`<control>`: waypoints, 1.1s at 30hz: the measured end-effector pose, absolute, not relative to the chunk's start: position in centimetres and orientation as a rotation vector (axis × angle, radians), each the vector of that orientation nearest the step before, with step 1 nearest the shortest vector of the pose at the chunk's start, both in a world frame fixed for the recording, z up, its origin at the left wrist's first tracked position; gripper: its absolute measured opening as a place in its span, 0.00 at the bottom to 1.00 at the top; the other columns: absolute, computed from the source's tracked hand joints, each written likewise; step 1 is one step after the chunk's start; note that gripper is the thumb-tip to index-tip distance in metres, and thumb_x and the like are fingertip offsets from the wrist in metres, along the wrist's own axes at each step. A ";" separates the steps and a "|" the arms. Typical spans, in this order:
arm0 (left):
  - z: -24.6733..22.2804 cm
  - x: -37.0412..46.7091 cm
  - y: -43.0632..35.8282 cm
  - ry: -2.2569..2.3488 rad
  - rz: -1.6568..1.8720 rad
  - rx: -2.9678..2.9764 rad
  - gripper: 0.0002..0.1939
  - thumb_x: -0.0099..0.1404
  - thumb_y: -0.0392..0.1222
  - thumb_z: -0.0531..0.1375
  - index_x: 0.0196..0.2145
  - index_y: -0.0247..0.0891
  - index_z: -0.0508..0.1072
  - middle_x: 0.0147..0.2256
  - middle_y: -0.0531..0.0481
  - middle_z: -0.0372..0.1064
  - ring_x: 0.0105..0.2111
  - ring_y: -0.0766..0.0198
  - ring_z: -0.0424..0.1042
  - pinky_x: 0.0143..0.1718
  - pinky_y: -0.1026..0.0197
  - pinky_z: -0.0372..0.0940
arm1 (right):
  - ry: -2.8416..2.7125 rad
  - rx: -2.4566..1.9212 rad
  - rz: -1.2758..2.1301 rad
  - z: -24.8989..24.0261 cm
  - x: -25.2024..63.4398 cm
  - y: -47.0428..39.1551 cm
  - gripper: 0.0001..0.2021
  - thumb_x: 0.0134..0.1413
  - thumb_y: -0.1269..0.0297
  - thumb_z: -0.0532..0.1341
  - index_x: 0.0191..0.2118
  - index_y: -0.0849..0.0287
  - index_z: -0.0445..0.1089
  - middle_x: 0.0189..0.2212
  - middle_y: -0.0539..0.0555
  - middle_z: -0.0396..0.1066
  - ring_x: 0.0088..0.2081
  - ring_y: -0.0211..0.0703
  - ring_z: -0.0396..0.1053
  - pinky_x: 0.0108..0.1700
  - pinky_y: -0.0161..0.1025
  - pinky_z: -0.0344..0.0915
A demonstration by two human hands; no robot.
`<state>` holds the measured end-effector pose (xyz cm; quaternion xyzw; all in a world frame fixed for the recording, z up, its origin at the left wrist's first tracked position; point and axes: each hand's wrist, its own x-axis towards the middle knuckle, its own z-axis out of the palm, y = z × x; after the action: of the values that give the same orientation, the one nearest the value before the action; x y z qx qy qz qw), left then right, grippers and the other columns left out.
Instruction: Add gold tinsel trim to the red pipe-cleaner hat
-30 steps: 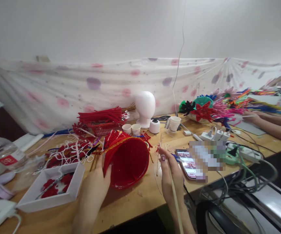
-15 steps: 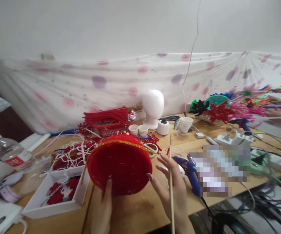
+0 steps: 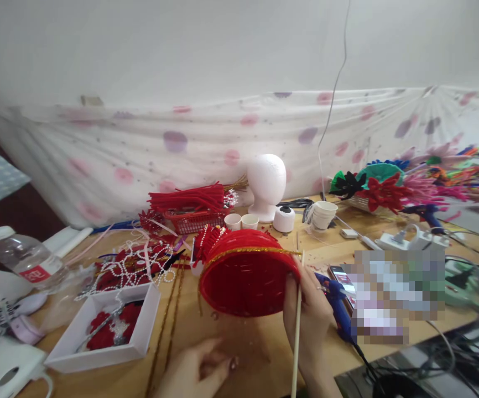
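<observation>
On the left, the white box (image 3: 98, 360) holds red flowers (image 3: 130, 319), and gold strands (image 3: 173, 319) lie loose on the counter (image 3: 248, 370). The left hand (image 3: 200, 367) is half curled, its grip parted, nothing visible in it. Beyond it, the red hat (image 3: 243, 290) is tipped, mouth toward the viewer; gold trim (image 3: 248, 250) lines its upper rim, while the lower rim shows none, so edging seems partly done. The right hand (image 3: 312, 309) pinches the hat's right edge, a pale stick (image 3: 297, 334) against its palm.
</observation>
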<state>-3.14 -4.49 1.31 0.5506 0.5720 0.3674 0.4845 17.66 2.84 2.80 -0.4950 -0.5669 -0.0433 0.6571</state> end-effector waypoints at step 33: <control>9.3 -4.2 0.3 1.352 1.147 2.094 0.21 0.73 0.53 0.48 0.58 0.54 0.70 0.66 0.55 0.59 0.68 0.56 0.53 0.69 0.43 0.45 | -1.558 -1.016 0.443 2.7 20.8 0.8 0.20 0.68 0.56 0.49 0.59 0.56 0.67 0.47 0.59 0.77 0.48 0.52 0.75 0.51 0.50 0.71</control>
<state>-4.22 0.33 9.26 0.7480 0.4831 0.4099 0.1975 20.77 0.84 2.66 -0.4341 -0.6655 0.1893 0.5769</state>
